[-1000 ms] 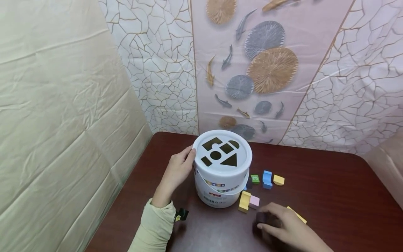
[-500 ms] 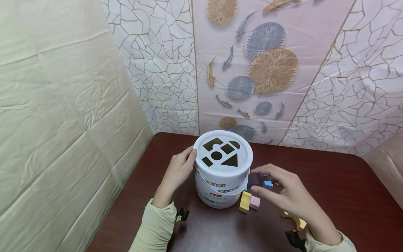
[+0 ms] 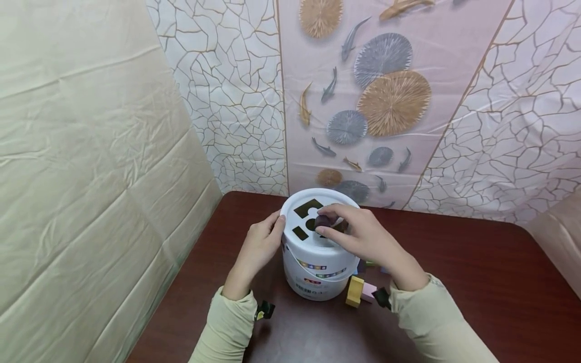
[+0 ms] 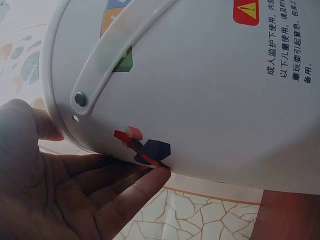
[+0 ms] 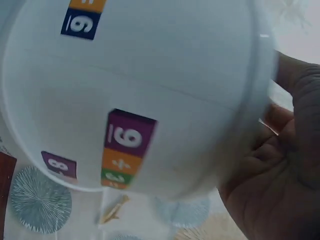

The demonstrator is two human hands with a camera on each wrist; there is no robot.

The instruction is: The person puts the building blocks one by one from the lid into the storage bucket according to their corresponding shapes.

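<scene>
A white lidded bucket (image 3: 313, 282) stands upright on the table. Its lid (image 3: 290, 218) has cut-out holes of different shapes. My left hand (image 3: 262, 239) holds the bucket's left side, thumb at the lid rim and fingers along the wall; the left wrist view shows those fingers (image 4: 135, 195) against the bucket (image 4: 210, 100). Over the lid, my right hand (image 3: 358, 229) pinches a dark purple, round-looking block (image 3: 323, 222) beside the round hole. That hand covers the lid's right part. The right wrist view shows the bucket wall (image 5: 165, 65) and part of the right hand (image 5: 280, 170), but not the block.
To the right of the bucket's base lie a yellow block (image 3: 354, 291) and a pink block (image 3: 368, 291). Other blocks there are mostly hidden behind the right forearm. A patterned cloth (image 3: 245, 101) hangs behind the dark red table (image 3: 490, 272).
My right hand has carried the dark purple block from the table at the right up and left over the lid. The left hand stays on the bucket.
</scene>
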